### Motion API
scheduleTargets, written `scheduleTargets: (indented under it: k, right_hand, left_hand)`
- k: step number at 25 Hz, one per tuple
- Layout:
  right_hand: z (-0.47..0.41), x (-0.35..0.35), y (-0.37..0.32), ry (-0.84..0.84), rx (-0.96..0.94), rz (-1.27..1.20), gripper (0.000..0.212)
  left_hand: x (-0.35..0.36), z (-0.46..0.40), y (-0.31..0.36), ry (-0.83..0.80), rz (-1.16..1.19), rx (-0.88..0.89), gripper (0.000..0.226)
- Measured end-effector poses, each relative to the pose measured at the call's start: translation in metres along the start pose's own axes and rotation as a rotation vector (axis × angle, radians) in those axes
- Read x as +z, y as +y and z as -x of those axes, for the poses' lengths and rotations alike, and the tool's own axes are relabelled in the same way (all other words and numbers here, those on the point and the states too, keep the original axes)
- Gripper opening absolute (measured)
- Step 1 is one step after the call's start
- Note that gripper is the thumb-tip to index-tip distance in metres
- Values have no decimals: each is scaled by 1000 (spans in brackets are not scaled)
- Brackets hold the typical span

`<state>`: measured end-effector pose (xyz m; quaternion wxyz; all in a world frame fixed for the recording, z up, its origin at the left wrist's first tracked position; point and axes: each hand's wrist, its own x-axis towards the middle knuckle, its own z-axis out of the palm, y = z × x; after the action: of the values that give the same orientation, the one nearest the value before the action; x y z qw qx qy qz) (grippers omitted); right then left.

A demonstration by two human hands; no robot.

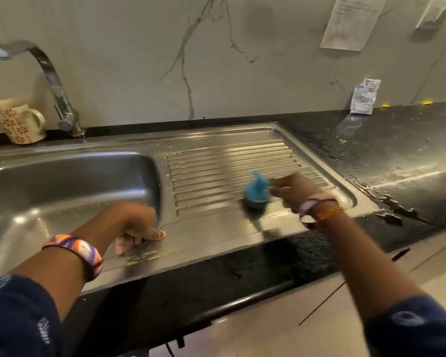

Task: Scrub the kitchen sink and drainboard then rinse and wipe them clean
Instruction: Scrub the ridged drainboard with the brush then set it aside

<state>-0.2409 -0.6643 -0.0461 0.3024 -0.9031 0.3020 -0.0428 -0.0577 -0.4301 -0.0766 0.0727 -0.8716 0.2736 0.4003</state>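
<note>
The right hand point(292, 190) reached over the ribbed drainboard point(232, 161) and held the blue handle of a scrubber point(256, 193), its fingers closed around the handle's side, though motion blur hid exactly how they wrapped it. The scrubber's dark round pad sat pressed on the near ribs of the drainboard, toward its right half, handle tip pointing up. Thread bands and a pale bracelet circled the right wrist. The left hand point(137, 229) rested on the flat steel strip at the front corner of the sink basin point(70, 181), fingers curled under against the metal and thumb stretched out to the right, holding nothing that could be seen. A purple, orange and white bangle point(76, 253) sat on the left forearm above a dark blue sleeve. Yellowish soapy specks lay on the steel near the left hand and along the far edge of the drainboard. A curved steel tap point(54, 83) stood behind the basin, with a floral mug point(16, 119) just beside it on the left. The black countertop point(397, 155) to the right was wet, and a crumpled white packet point(364, 97) leaned on the marble wall, below a paper notice point(350, 21).
</note>
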Motion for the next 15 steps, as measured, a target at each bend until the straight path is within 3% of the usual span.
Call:
scheduleTargets:
  k: [2,4,8,10,15]
  right_hand:
    - [-3,52,-66,-131,-218,81,33]
    - [-7,92,-115,-159,-322,154,35]
    - [-5,79,-106,-151,-313,226,35]
    - [0,37,-55,-124,-218,200,35]
    - [4,-60,77,164,316,51,35]
  left_hand:
    - [2,-1,-3,4,55,-34,44]
    - [3,0,-4,-3,99,-63,42]
    - [3,2,-9,20,144,-18,37]
    - [6,2,-13,43,121,15,38]
    - [12,-1,-15,147,0,76,41]
